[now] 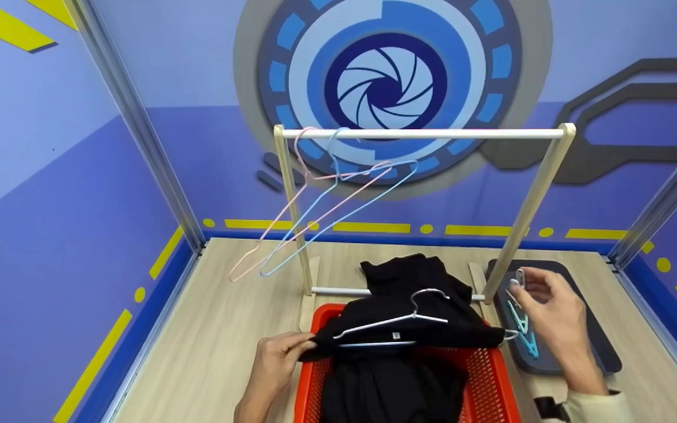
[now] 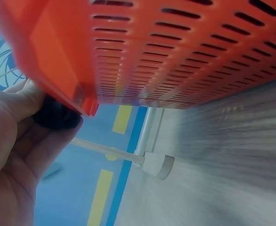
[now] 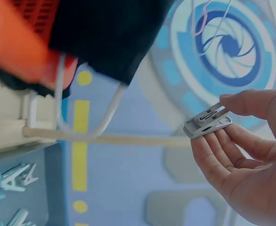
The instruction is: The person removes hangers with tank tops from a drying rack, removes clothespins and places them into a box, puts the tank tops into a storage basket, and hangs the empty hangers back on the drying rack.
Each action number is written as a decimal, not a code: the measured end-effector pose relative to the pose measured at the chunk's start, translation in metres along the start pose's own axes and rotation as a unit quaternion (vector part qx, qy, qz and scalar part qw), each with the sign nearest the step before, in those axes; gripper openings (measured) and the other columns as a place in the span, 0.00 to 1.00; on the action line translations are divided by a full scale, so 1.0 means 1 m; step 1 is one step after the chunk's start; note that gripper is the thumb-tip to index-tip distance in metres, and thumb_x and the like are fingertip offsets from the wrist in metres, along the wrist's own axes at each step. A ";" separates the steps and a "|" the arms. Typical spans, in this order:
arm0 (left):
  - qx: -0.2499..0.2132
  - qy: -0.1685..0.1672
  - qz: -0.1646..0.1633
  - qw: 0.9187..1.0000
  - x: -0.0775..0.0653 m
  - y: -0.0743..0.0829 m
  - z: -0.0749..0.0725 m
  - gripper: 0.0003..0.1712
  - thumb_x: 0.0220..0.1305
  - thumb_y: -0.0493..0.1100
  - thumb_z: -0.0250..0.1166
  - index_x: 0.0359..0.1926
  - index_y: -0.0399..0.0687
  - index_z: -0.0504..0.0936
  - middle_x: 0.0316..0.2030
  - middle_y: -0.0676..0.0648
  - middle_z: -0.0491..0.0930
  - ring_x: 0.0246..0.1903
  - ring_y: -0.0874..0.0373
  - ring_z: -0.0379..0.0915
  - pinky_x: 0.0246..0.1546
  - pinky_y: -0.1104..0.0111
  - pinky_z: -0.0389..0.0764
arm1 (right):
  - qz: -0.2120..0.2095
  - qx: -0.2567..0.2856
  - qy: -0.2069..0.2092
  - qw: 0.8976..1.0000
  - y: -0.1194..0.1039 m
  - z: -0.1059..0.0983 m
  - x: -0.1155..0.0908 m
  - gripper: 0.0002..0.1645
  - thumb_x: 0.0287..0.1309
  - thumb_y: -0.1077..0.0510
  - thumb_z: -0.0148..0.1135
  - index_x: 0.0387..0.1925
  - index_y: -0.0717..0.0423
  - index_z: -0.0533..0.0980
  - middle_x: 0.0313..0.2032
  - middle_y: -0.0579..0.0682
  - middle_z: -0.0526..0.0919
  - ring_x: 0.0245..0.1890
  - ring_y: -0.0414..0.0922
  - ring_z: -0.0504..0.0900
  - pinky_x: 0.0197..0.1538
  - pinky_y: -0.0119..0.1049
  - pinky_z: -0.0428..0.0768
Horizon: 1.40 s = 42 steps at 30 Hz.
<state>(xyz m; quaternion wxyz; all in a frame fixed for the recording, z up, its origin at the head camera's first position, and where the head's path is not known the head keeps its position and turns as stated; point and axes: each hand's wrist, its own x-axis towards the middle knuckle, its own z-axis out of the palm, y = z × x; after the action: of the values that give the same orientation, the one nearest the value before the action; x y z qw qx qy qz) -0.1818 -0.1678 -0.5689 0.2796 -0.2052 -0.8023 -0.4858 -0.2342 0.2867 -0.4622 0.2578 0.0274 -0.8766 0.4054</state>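
Note:
A black garment (image 1: 462,332) with a small pale label lies over the red basket (image 1: 302,393), draped on a white hanger (image 1: 376,324) whose hook points up. One end of the hanger pokes out past the garment's right edge. My left hand (image 1: 274,361) pinches the garment's left corner beside the basket rim. Over the dark grey tray (image 1: 600,346), my right hand (image 1: 559,314) holds a pale grey clothespin (image 3: 207,123) between thumb and fingers. In the right wrist view the clothespin is apart from the garment and the looped hanger end.
Behind the basket stands a wooden rack with a white rail (image 1: 450,134). A pink hanger (image 1: 248,254) and a blue hanger (image 1: 309,242) hang at its left. More black cloth (image 1: 394,390) fills the basket. Several clothespins, including turquoise ones (image 1: 529,343), lie in the tray.

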 end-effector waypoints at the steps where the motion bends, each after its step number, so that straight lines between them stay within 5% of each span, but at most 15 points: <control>1: -0.001 0.000 -0.002 1.000 0.000 0.000 0.000 0.07 0.60 0.32 0.77 0.39 0.45 0.94 0.34 0.52 0.91 0.33 0.60 0.88 0.35 0.78 0.83 | 0.011 -0.004 -0.008 1.000 0.005 -0.001 0.004 0.22 0.66 0.67 0.73 0.59 0.69 0.79 0.50 0.65 0.83 0.46 0.45 0.83 0.45 0.11 0.71; 6: -0.003 -0.010 -0.019 1.000 0.001 -0.001 0.000 0.06 0.62 0.35 0.76 0.40 0.46 0.94 0.35 0.53 0.91 0.34 0.61 0.87 0.36 0.78 0.84 | 0.059 -0.024 -0.040 0.997 0.030 -0.002 0.022 0.24 0.70 0.63 0.70 0.62 0.70 0.76 0.53 0.68 0.82 0.52 0.63 0.83 0.42 0.13 0.70; 10: 0.001 -0.014 -0.024 1.000 -0.001 -0.002 0.000 0.06 0.62 0.35 0.76 0.39 0.47 0.94 0.35 0.54 0.91 0.34 0.62 0.87 0.36 0.78 0.84 | 0.081 -0.046 -0.065 0.994 0.054 0.003 0.035 0.25 0.71 0.62 0.68 0.62 0.72 0.75 0.54 0.72 0.80 0.53 0.66 0.81 0.49 0.37 0.82; 13: 0.005 -0.013 -0.023 1.000 -0.002 -0.002 0.000 0.06 0.61 0.34 0.77 0.39 0.47 0.94 0.34 0.54 0.91 0.34 0.62 0.87 0.36 0.78 0.83 | 0.090 -0.061 -0.080 0.991 0.072 0.008 0.043 0.25 0.71 0.63 0.67 0.62 0.75 0.73 0.54 0.74 0.79 0.53 0.68 0.80 0.51 0.57 0.82; 15: 0.006 -0.011 -0.020 1.000 -0.002 -0.002 0.000 0.06 0.61 0.34 0.77 0.39 0.47 0.94 0.34 0.54 0.91 0.33 0.62 0.87 0.36 0.78 0.83 | 0.095 -0.066 -0.083 0.990 0.083 0.010 0.048 0.25 0.71 0.64 0.66 0.62 0.77 0.73 0.54 0.75 0.78 0.53 0.70 0.79 0.52 0.61 0.82; 35: 0.007 0.000 -0.005 1.000 0.000 0.000 -0.002 0.07 0.60 0.34 0.77 0.39 0.48 0.94 0.33 0.55 0.90 0.31 0.63 0.85 0.34 0.77 0.83 | 0.156 -0.127 -0.135 0.970 0.153 0.022 0.085 0.25 0.70 0.64 0.62 0.58 0.84 0.70 0.50 0.79 0.78 0.45 0.70 0.80 0.48 0.62 0.82; 42: 0.006 -0.005 -0.014 1.000 -0.001 0.000 -0.003 0.07 0.61 0.33 0.77 0.39 0.47 0.94 0.34 0.54 0.90 0.32 0.63 0.86 0.34 0.78 0.83 | 0.229 -0.127 -0.165 0.951 0.168 0.022 0.092 0.28 0.73 0.63 0.60 0.61 0.86 0.68 0.50 0.79 0.77 0.44 0.66 0.82 0.46 0.58 0.84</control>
<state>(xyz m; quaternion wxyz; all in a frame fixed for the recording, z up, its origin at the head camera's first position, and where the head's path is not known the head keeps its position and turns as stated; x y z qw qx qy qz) -0.1805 -0.1704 -0.5688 0.2697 -0.1951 -0.8093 -0.4839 -0.3670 0.3977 -0.5475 0.0110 -0.1407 -0.9338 0.3289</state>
